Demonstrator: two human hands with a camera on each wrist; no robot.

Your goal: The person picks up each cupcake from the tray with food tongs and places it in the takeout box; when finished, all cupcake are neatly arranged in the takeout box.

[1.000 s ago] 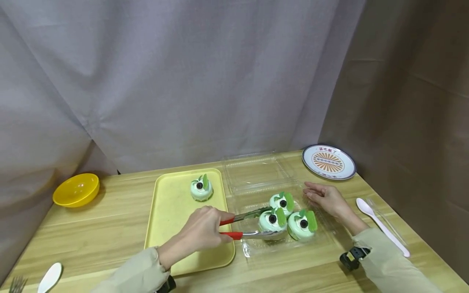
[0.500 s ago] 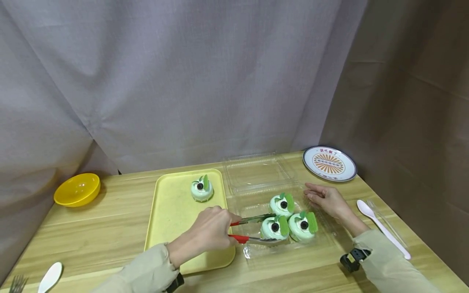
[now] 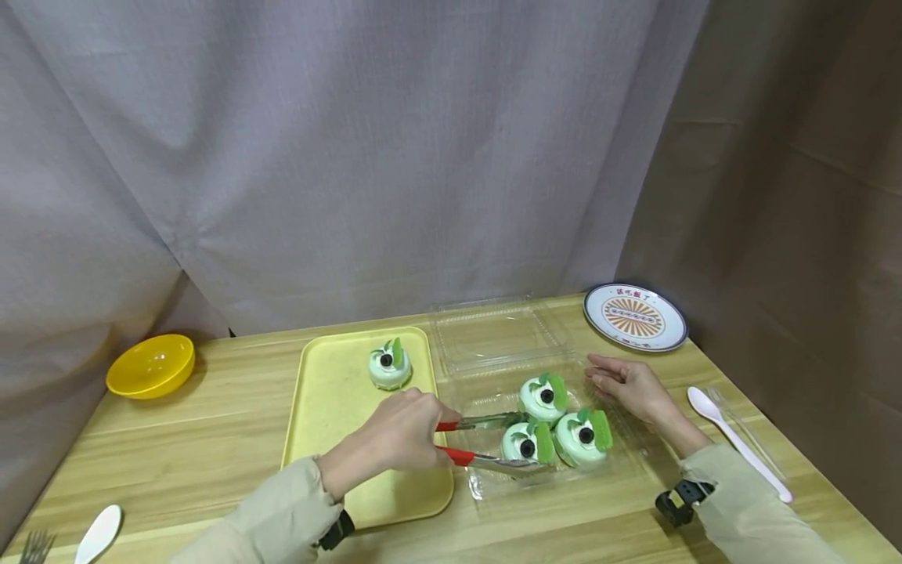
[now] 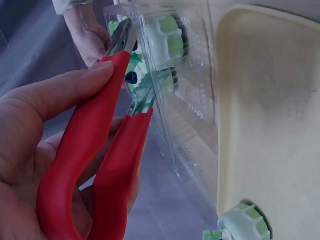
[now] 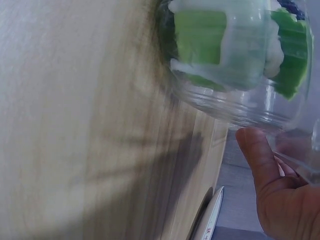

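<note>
My left hand [image 3: 405,429] grips red-handled tongs [image 4: 95,135]. Their metal arms stand on either side of a mint-green cupcake [image 3: 517,448] topped with cream, a dark round cookie and a green leaf-like piece. This cupcake is in the front left part of a clear plastic clamshell box [image 3: 486,489]. Two matching cupcakes sit close beside it, one behind [image 3: 539,403] and one to the right [image 3: 578,449]. At the box's right side, my right hand [image 3: 634,388] holds the rim, its thumb [image 5: 255,155] against the outside and other fingers seen through the plastic.
A yellow tray [image 3: 331,368] with one more cupcake [image 3: 390,374] lies left of the box, whose lid [image 3: 496,333] is folded back. Around stand a yellow bowl [image 3: 150,368], a patterned plate [image 3: 634,317], a pink spoon [image 3: 740,442], a white spoon [image 3: 99,534] and forks [image 3: 35,547].
The cupcake between the tongs has come down into the box, toward the front. My left hand has shifted slightly right, and the tong arms now reach past its sides. My right hand stays put.
</note>
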